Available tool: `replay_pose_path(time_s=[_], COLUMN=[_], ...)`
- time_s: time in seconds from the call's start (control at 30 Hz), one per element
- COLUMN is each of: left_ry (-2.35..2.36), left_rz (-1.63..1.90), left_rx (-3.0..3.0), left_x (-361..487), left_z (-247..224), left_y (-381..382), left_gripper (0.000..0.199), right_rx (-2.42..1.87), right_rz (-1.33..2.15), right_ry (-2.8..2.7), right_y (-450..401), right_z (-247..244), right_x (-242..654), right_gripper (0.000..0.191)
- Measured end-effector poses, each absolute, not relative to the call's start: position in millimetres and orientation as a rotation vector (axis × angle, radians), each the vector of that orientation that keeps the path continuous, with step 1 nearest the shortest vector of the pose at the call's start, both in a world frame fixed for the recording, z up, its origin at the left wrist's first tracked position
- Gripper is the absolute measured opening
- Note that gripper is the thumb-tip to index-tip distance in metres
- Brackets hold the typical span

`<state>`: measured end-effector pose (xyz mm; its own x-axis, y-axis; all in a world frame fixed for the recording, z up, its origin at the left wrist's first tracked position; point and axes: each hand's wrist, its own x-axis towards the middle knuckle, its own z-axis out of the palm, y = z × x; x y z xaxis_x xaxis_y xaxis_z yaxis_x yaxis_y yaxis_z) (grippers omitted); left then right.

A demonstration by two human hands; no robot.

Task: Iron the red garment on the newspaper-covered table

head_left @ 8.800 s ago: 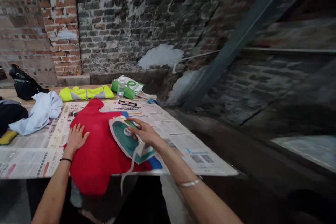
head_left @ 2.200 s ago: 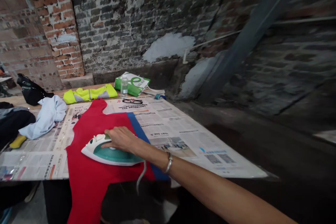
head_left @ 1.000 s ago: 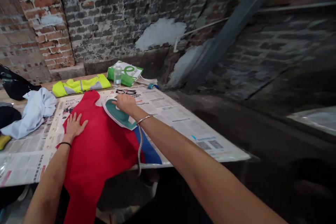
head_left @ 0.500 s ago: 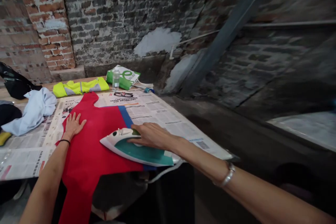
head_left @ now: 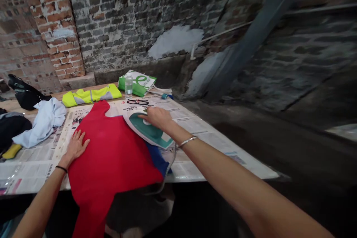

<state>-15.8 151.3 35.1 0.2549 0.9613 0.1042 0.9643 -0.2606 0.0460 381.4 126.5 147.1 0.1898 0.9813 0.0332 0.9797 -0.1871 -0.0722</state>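
A red long-sleeved garment lies spread on a newspaper-covered table, one sleeve hanging over the near edge. Along its right hem runs a blue band. My left hand rests flat on the garment's left side, fingers spread. My right hand is wrapped round the handle of a white and teal clothes iron. The iron sits over the far end of the blue hem, its tip pointing up and left. Its cord trails down past the hem toward the near edge.
Glasses lie beyond the iron. Behind them are a clear bottle, a green and white bag and a yellow reflective vest. Light blue cloth, dark clothing and a black bag lie at left.
The iron in my right hand has moved away from me, from the garment's middle right to the far end of the hem. My left hand stays flat on the garment.
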Motion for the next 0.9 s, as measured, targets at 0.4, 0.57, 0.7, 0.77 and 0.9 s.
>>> replay_pose_path(time_s=[0.4, 0.57, 0.7, 0.77, 0.9], left_ry=[-2.048, -2.137, -2.211, -2.248, -2.275], left_rz=[-0.314, -0.481, -0.522, -0.537, -0.569], left_rx=[-2.411, -2.469, -2.463, -2.458, -2.456], left_x=[-34, -34, -35, -36, -40], left_z=[29, 32, 33, 33, 33], left_y=[127, 124, 125, 126, 128], left_gripper=[0.060, 0.058, 0.065, 0.067, 0.067], right_rx=[-1.908, -1.789, -1.852, -1.829, -1.735], right_rz=[0.183, 0.133, 0.077, 0.074, 0.064], right_ry=[-2.583, -2.688, -2.582, -2.568, -2.583], right_y=[68, 35, 47, 63, 93], right_z=[155, 155, 153, 152, 155], right_x=[357, 315, 280, 264, 238], right_gripper=[0.053, 0.059, 0.065, 0.067, 0.071])
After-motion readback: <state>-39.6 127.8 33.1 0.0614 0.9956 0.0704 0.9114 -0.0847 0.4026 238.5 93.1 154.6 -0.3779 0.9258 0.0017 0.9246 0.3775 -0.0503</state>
